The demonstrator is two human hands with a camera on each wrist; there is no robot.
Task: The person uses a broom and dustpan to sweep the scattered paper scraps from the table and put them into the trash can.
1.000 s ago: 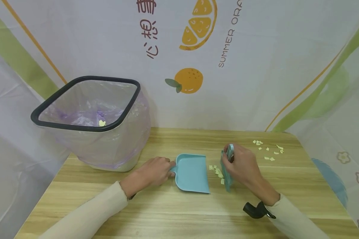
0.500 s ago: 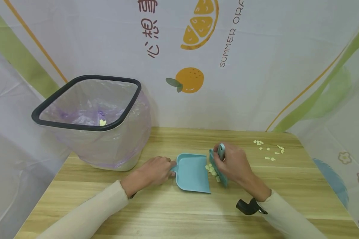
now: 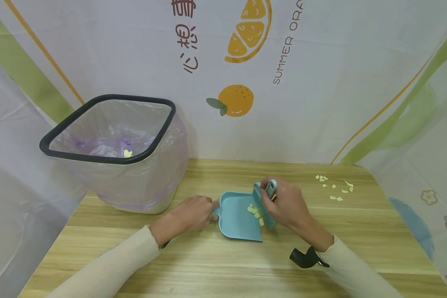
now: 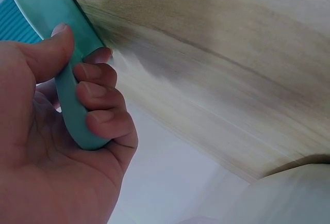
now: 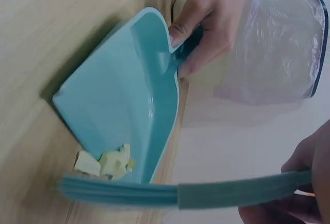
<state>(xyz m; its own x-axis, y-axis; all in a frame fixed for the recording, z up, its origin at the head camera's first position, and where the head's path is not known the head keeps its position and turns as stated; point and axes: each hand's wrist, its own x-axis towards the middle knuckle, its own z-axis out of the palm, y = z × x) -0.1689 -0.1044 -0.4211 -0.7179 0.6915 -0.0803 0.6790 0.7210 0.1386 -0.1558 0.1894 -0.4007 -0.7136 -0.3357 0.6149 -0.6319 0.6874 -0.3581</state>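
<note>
A light blue dustpan [image 3: 236,223] lies on the wooden table, its wide lip facing right. My left hand [image 3: 190,213] grips its handle, fingers curled round it in the left wrist view. In my right hand [image 3: 290,203] is a matching hand brush [image 3: 260,203], held by its handle with bristles down at the dustpan's lip. Several pale yellow paper scraps [image 3: 254,211] sit just inside the lip, beside the bristles. One scrap [image 5: 87,163] lies at the lip's edge in the right wrist view. The brush's bristles [image 5: 118,191] look slightly blurred there.
A bin [image 3: 141,182] with a black rim and a clear purple-tinted liner stands at the back left; a yellow scrap [image 3: 128,153] shows inside. More paper scraps [image 3: 333,186] are scattered at the table's back right. A printed curtain [image 3: 320,82] hangs behind the table [image 3: 208,265].
My right hand has moved left with the brush, pushing the scraps from the table onto the dustpan's lip. My left hand and the dustpan have stayed in place.
</note>
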